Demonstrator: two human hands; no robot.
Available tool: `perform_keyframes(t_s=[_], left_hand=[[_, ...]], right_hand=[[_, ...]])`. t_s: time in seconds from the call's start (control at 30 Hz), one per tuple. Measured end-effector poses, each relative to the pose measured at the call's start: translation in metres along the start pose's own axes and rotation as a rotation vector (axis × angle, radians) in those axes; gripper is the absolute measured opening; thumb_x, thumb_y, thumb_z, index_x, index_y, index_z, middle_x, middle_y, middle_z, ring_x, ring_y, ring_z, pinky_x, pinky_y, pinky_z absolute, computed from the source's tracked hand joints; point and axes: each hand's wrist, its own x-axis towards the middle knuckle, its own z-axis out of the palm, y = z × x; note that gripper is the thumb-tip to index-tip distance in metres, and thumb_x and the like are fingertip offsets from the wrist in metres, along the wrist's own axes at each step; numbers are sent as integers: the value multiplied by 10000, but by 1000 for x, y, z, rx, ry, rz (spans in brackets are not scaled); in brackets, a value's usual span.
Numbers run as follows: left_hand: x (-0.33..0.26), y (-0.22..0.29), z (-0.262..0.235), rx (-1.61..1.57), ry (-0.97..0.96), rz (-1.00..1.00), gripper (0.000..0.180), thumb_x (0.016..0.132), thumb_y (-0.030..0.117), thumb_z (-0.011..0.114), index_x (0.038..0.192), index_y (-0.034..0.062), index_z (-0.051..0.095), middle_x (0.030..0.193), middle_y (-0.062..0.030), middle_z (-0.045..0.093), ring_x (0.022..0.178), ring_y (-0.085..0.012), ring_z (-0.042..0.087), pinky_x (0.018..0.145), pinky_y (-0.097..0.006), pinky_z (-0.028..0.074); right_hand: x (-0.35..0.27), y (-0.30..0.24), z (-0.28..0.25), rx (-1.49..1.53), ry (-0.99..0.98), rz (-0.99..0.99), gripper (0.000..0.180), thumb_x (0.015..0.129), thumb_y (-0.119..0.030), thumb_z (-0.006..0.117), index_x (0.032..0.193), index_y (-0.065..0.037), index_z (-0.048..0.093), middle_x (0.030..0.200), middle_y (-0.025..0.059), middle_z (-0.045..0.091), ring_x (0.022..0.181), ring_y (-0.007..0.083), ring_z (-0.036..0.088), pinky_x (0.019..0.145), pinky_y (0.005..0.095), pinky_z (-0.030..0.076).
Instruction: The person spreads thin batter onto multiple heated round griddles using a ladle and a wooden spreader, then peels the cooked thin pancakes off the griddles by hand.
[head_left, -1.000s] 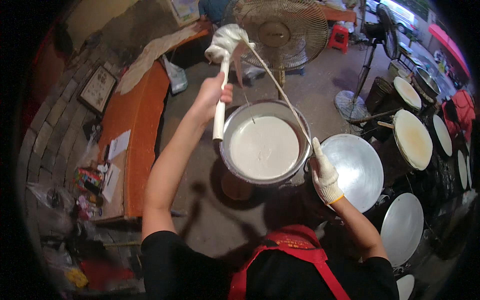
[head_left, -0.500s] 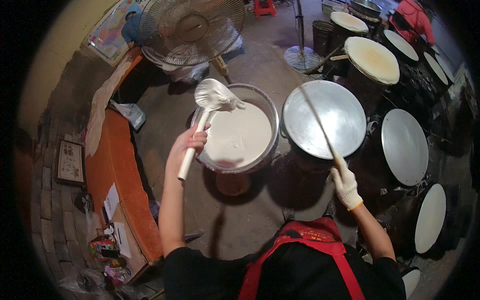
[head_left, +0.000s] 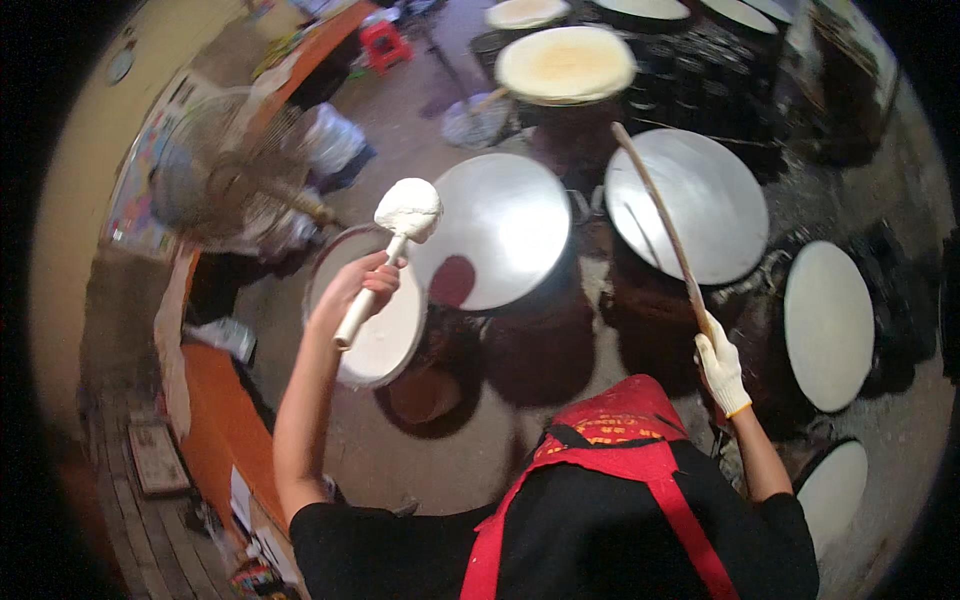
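Note:
My bare left hand (head_left: 364, 288) is wrapped round the pale handle of a ladle (head_left: 408, 210) heaped with thick white batter. It is held up over the right rim of a metal basin (head_left: 415, 338) of batter, beside the left edge of a shiny round griddle (head_left: 515, 225), where a dark round shadow falls. In a white knit glove, my right hand (head_left: 720, 368) grips the lower end of a long wooden stick (head_left: 660, 208). The stick slants up across a second bare griddle (head_left: 710, 190); whether it touches the metal I cannot tell.
A griddle with a browned pancake (head_left: 565, 65) stands at the back. Pale discs (head_left: 828, 325) lie on burners at the right. To the left are a standing fan (head_left: 230, 175), an orange-brown counter (head_left: 225, 410) and a red stool (head_left: 385, 45).
The view has turned rightward, so basin and fan sit further left. The ladle has gone from above the basin toward the griddle's edge; the stick is now over the second griddle.

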Motion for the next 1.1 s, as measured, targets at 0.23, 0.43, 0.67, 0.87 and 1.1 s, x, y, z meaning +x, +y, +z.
perform_keyframes(t_s=[0.23, 0.43, 0.67, 0.87, 1.1], left_hand=[[56, -80, 166, 672, -233, 70, 211, 919, 59, 447, 1082, -76, 446, 704, 5, 400, 521, -31, 362, 390, -170, 324], [143, -205, 278, 1773, -276, 918, 307, 738, 37, 641, 1015, -51, 541, 704, -71, 592, 551, -123, 572, 456, -257, 438], [227, -293, 281, 1611, -234, 903, 213, 677, 37, 664, 851, -33, 563, 696, -106, 629, 542, -148, 622, 442, -281, 485], [278, -316, 290, 1221, -110, 903, 198, 739, 85, 635, 868, -38, 548, 657, -105, 606, 518, -152, 611, 453, -281, 486], [243, -269, 292, 642, -430, 746, 225, 958, 234, 510, 900, 18, 484, 694, -61, 544, 512, -93, 507, 429, -209, 408]], right_hand=[[6, -57, -79, -33, -178, -205, 418, 954, -249, 420, 1284, 1, 480, 659, 43, 567, 628, 121, 562, 622, 265, 465], [23, -87, -116, -385, 304, -372, 474, 884, -106, 516, 1344, -209, 464, 799, 178, 553, 776, 347, 579, 716, 402, 471], [-20, -18, -99, 594, 336, 435, 423, 959, -242, 434, 1380, -291, 430, 625, -82, 411, 422, 15, 326, 369, 157, 290], [8, 74, -39, -163, 602, 181, 453, 920, -297, 481, 1368, -285, 417, 864, 238, 590, 828, 407, 576, 753, 468, 448], [92, -1, -35, 655, 275, 345, 416, 955, -280, 447, 1364, -206, 444, 729, 38, 550, 507, 155, 521, 466, 292, 446]])
